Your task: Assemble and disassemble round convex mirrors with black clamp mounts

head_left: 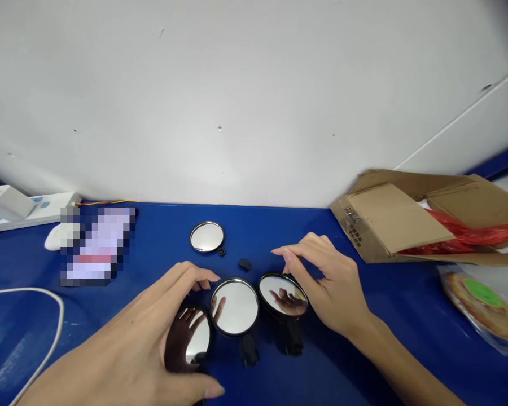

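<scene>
Since everything sits on the blue desk (152,225), I'll go by the middle mirror (235,307), which lies between the left hand (148,332) and the right hand (325,282). Left one's spread wide around the left mirror (190,338), just left of the middle one; can't tell if it's touching. Right one's thumb and forefinger are close together by the right mirror (283,296), right of the middle one; can't tell if they're pinching anything. Left thumb partly hides its mirror's lower end, and the black piece (245,264) behind the middle mirror is too small to make out.
</scene>
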The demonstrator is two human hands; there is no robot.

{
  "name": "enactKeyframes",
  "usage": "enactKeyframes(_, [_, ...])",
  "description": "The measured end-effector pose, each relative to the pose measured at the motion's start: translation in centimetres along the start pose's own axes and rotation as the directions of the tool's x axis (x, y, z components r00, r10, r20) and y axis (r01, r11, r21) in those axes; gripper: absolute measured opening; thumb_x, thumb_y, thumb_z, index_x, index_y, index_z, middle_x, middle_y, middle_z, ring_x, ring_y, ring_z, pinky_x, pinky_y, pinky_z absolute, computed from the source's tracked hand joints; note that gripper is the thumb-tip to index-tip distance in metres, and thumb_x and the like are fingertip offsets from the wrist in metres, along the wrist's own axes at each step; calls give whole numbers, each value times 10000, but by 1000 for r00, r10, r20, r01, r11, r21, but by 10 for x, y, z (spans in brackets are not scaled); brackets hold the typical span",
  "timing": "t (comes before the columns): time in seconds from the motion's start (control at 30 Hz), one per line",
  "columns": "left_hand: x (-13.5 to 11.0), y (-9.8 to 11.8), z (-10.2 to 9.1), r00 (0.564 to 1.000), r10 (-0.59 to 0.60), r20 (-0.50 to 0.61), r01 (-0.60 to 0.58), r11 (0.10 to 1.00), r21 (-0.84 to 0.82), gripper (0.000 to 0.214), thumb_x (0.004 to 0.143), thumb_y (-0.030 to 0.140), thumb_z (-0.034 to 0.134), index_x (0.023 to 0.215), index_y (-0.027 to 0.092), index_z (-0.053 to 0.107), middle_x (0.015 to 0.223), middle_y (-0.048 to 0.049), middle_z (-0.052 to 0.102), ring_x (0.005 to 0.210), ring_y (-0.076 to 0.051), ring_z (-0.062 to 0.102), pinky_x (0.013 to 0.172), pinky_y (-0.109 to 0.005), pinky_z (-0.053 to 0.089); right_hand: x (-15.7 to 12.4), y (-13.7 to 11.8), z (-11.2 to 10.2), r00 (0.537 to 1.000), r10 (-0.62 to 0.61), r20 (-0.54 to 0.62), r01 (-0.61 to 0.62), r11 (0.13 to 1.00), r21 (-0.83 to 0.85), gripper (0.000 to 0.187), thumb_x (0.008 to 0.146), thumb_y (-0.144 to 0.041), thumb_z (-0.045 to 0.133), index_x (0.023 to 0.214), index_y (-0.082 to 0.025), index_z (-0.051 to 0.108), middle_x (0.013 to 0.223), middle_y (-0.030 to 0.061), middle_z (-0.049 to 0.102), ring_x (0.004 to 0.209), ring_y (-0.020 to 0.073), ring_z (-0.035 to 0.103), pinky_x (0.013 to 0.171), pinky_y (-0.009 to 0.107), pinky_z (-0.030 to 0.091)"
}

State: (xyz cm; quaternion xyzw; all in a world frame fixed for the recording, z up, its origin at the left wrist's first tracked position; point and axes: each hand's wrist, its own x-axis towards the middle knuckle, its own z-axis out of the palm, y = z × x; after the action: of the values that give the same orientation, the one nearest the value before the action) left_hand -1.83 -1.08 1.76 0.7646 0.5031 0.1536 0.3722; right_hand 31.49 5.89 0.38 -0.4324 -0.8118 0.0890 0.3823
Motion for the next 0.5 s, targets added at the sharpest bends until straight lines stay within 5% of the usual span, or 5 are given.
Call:
enactKeyframes(0.17, [-1,-1,0,997,19,-74,-13,997,79,765,919,528,950,1577,473,564,1422,-45,788,1185,-365,845,839,-442,777,-2,-4,1,1000,-5,5,5,1000,-6,252,1170,-202,617,1063,-264,836,789,-10,792,719,198,616,764,430,418])
enactKeyframes(0.3, [-9,-22,-16,998,56,-27,-52,988,143,1306,595,405,1158,1703,544,482,1605,-48,752,1356,-453,822,1057,-555,756,-3,-1,2,1000,-11,-2,11,1000,-11,255,1166,-203,612,1054,-262,833,792,-14,808,712,195,627,765,436,422])
enactKeyframes(0.5, [-11,-41,-21,994,65,90,-80,981,179,1450,537,220,1124,1753,616,441,1706,-3,705,1470,-468,760,1144,-608,717,-2,1,3,998,-57,-9,57,998,-29,231,1159,-150,631,1054,-243,815,784,-27,781,703,180,591,766,424,406])
